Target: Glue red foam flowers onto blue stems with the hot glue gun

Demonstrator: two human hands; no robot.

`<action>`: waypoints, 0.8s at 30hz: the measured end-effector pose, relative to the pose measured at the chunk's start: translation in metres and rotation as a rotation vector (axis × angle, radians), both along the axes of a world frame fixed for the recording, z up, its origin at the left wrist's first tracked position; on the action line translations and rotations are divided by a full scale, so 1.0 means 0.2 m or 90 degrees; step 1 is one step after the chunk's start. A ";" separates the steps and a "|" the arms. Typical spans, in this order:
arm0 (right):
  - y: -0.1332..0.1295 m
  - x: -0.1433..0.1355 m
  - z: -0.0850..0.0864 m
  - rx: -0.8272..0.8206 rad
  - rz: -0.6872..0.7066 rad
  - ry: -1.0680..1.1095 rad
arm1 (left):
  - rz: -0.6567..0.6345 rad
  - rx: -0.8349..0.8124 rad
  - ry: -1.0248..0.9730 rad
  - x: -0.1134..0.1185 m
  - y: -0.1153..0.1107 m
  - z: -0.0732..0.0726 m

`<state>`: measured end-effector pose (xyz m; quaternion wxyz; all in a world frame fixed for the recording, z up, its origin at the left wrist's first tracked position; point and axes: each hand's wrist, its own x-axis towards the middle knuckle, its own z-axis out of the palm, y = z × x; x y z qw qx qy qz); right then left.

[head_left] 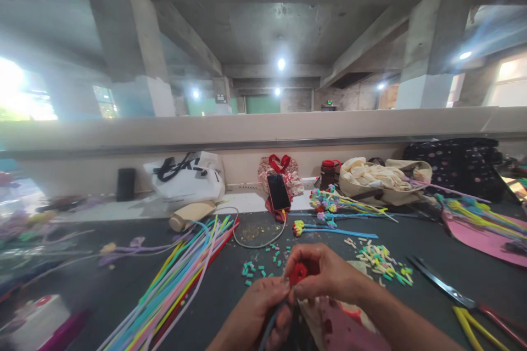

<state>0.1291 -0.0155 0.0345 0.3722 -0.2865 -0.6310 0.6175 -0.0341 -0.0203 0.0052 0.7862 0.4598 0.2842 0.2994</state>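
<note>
Close to my body at the table's near edge, my two hands meet around a small curled red fuzzy piece (298,272) that looks like pipe cleaner. My left hand (263,299) pinches its lower side, and a grey-blue stem (272,324) runs down along that palm. My right hand (327,274) curves over the red piece from the right, thumb and fingers closed on it. Fingers hide part of the piece. Short cut green bits (252,271) lie just beyond my left hand. A pile of cream, yellow and green bits (382,260) lies right of my right hand.
A bundle of coloured pipe cleaners (185,279) lies left. Stems with small flower heads (325,203) lie behind my hands. Scissors (448,288) and a yellow-handled tool (469,326) are at right. A phone (279,192) with a cable leans against a patterned bag (294,173).
</note>
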 end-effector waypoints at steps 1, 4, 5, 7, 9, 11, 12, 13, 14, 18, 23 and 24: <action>0.00 0.00 0.00 -0.008 -0.001 0.002 | 0.004 -0.001 0.008 0.00 0.00 0.00; 0.01 0.01 -0.01 -0.007 -0.025 -0.008 | 0.022 0.009 0.055 0.00 0.00 0.00; 0.02 0.01 -0.01 -0.001 -0.036 -0.015 | 0.030 0.015 0.074 0.00 0.00 -0.01; 0.02 0.01 -0.01 0.007 -0.055 -0.034 | 0.052 0.028 0.098 0.00 0.00 0.00; 0.02 0.01 -0.01 0.011 -0.066 -0.052 | 0.082 0.030 0.105 0.00 0.00 0.01; 0.03 0.01 -0.01 0.019 -0.073 -0.073 | 0.107 0.027 0.105 0.00 0.00 0.02; 0.03 0.01 -0.01 0.025 -0.079 -0.082 | 0.111 0.027 0.107 -0.01 -0.01 0.03; 0.03 0.01 -0.02 0.029 -0.084 -0.091 | 0.109 0.026 0.110 -0.01 -0.01 0.03; 0.03 0.00 -0.02 0.031 -0.089 -0.099 | 0.103 0.026 0.114 -0.01 -0.01 0.04; 0.03 0.01 -0.02 0.040 -0.074 -0.109 | 0.081 0.025 0.124 0.00 -0.02 0.04; 0.04 0.04 0.00 0.027 -0.037 -0.066 | 0.107 0.010 0.096 0.01 -0.01 0.02; 0.05 0.05 0.00 0.022 -0.059 -0.065 | 0.126 -0.002 0.081 0.00 -0.01 0.02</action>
